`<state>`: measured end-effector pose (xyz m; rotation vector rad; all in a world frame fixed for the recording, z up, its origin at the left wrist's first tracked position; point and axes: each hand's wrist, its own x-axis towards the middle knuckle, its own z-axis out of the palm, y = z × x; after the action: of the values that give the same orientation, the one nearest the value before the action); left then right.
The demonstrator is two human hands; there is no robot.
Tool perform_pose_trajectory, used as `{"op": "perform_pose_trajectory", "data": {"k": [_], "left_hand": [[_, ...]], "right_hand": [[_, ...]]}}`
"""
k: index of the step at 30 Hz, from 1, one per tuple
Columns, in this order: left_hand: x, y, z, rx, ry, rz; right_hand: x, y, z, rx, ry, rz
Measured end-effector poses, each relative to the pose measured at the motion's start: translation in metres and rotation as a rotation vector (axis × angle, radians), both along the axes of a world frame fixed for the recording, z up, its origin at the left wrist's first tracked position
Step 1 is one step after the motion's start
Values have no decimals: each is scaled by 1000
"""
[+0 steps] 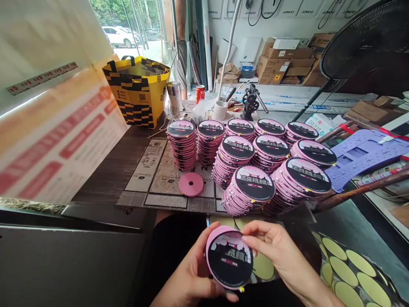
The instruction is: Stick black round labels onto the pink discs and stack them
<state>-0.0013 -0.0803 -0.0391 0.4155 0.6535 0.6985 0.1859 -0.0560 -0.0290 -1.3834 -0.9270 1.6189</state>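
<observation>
Over my lap, my left hand (200, 270) is wrapped round the rim of a pink disc (213, 233). A round black, white and pink sticker (230, 266) with printed characters covers most of the disc's face, leaving a pink crescent at upper left. Thumb and fingers of my right hand (266, 243) pinch the sticker's upper right edge. A small yellow bit shows at the disc's lower rim. On the table lies a bare pink disc (191, 184) with a centre hole. Stacks of stickered pink discs (254, 184) stand to its right.
A sheet of round yellow-green backings (358, 264) is at lower right, with another partly under my hands. Behind the stacks are a white cup (220, 111), a red can (200, 93) and a black hand-cranked device (251, 104). A yellow-and-black bag (137, 96) stands left, a fan (364, 47) right.
</observation>
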Motion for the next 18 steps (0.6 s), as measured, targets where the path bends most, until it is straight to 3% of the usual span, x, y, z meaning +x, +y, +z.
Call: {"op": "perform_pose_trajectory", "data": {"k": [18], "left_hand": [[-3, -2, -7, 56, -32, -22]], "right_hand": [[-2, -1, 3, -7, -20, -23]]}}
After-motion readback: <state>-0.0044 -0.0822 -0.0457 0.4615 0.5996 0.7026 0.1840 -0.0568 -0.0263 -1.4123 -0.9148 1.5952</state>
